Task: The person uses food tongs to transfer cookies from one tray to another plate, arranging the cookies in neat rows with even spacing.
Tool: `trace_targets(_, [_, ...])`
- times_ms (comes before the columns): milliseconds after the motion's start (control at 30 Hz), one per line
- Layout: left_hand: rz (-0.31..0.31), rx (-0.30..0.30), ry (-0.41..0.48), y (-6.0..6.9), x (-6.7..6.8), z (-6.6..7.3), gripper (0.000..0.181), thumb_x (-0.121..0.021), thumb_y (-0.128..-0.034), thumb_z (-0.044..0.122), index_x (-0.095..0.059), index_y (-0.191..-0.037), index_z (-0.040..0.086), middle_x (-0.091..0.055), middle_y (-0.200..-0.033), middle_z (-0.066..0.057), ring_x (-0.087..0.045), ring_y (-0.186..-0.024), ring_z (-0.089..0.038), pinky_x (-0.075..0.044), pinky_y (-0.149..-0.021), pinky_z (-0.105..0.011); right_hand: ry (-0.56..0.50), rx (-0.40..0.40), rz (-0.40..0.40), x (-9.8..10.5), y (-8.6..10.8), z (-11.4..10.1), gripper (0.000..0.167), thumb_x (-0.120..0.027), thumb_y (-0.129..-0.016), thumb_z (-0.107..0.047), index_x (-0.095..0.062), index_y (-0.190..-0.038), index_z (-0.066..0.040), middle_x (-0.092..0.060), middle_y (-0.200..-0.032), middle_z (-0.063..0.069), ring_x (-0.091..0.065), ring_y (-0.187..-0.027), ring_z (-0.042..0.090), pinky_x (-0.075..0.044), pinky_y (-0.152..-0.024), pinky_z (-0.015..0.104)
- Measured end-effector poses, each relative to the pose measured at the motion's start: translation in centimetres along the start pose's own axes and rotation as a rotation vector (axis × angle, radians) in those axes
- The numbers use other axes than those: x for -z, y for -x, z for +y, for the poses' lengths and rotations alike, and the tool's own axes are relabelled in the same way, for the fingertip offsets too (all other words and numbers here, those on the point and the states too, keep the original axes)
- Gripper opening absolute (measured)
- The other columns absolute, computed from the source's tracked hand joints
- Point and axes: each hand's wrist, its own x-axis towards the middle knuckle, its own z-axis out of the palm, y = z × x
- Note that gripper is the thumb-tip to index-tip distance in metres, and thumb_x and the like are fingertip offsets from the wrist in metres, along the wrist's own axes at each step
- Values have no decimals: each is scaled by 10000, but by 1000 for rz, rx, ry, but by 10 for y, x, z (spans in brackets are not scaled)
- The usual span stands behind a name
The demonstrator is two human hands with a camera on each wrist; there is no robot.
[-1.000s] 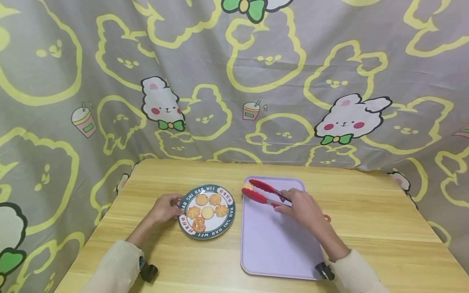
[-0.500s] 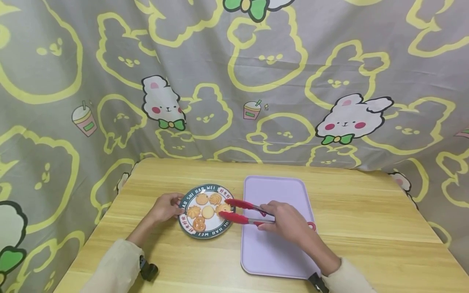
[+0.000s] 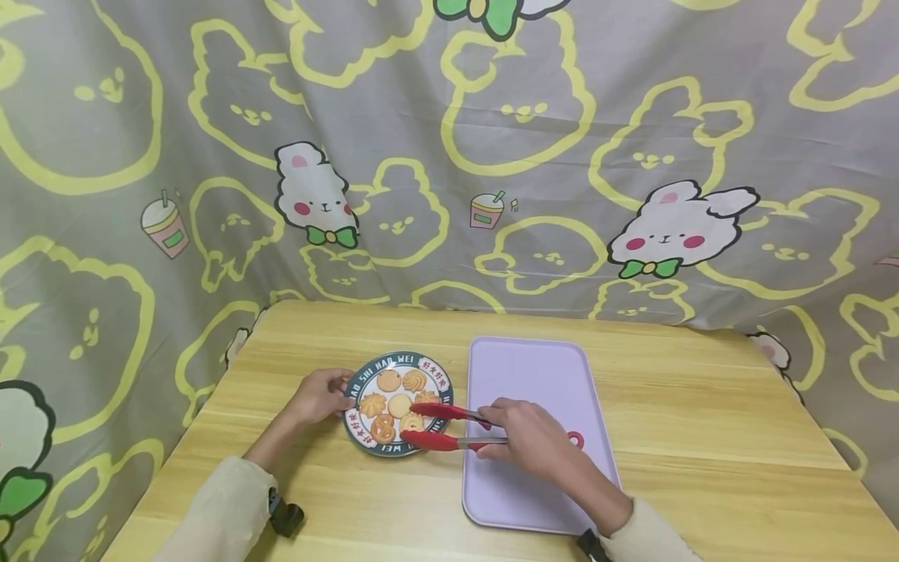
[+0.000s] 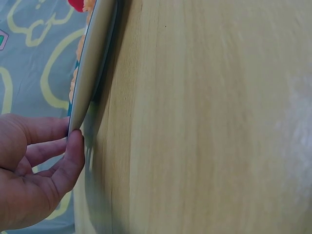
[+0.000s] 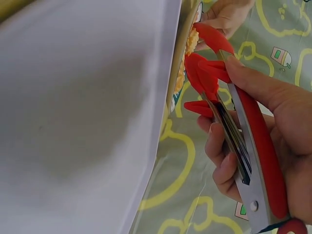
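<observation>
A round plate (image 3: pixel 356 380) with a dark green lettered rim bears several cookies, among them a pretzel-shaped cookie (image 3: pixel 382 428). My left hand (image 3: pixel 318 396) pinches the plate's left edge; the left wrist view shows thumb and fingers (image 4: pixel 74 158) on either side of the rim. In my right hand (image 3: pixel 530 437) are metal tongs with red tips (image 3: pixel 430 441), reaching over the plate's lower right. A swirled cookie (image 3: pixel 411 422) lies between the spread tips, on or just above the plate; whether they touch it I cannot tell. The tongs partly hide another cookie at the right.
A lilac rectangular tray (image 3: pixel 527 367) lies right of the plate, under my right hand. Both stand on a wooden table (image 3: pixel 688 421). A grey patterned curtain (image 3: pixel 393 94) hangs behind the table and along its sides.
The right hand has brought the tongs, with a cookie between their tips, from the tray's far left corner leftward and nearer, over the plate. The left hand has stayed at the rim.
</observation>
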Motion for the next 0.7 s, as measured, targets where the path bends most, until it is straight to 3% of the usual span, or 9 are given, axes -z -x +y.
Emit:
trace_targets(400, [-1,0,5,0,0,1,522,-688,-740,-45,-550,-1243,-75,-586,-925,-166,-573,-756,-189,-585,-586,-277,-42,-43,-8,5,4,1,585,-820,-681,-384,-675,-1162,-84,-687,-983,0,-583,-795,128,-556,-751,352])
trace_targets(533, [-1,-6,9,0,0,2,524,-687,-737,-45,-551,-1241,-79,-586,-924,-168,-573,-760,-188,-588,-587,-277,-104,-117,17,13,12,9,603,-831,-676,-358,-659,-1187,-88,-683,-971,-7,-577,-802,130,-547,-752,340])
trace_targets(700, [-2,-2,5,1,1,2,527,-686,-738,-41,-548,-1245,-76,-588,-932,-171,-570,-765,-187,-585,-589,-276,-138,-214,82,24,28,30,690,-839,-659,-370,-617,-1250,-92,-661,-1003,-5,-525,-750,115,-475,-633,226])
